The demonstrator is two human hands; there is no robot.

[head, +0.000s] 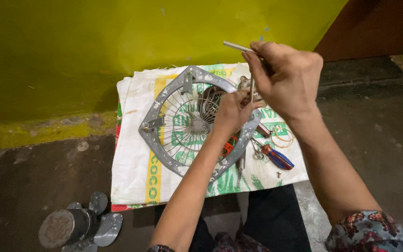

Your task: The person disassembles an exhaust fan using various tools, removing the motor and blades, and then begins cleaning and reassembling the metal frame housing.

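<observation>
A grey metal fan frame (157, 122) with a wire grille lies on a white woven sack (136, 163). My left hand (232, 112) rests on the frame's right side, its fingers pinching a small part by the motor in the middle. My right hand (285, 77) is raised just above it, gripping a thin L-shaped metal tool (235, 46) whose shaft points down toward the left fingertips.
A screwdriver with a red and blue handle (277, 157), wire rings (283, 136), pliers and small screws lie on the sack's right part. A grey fan blade with its motor hub (78, 226) stands on the dark floor at lower left. A yellow-green wall rises behind.
</observation>
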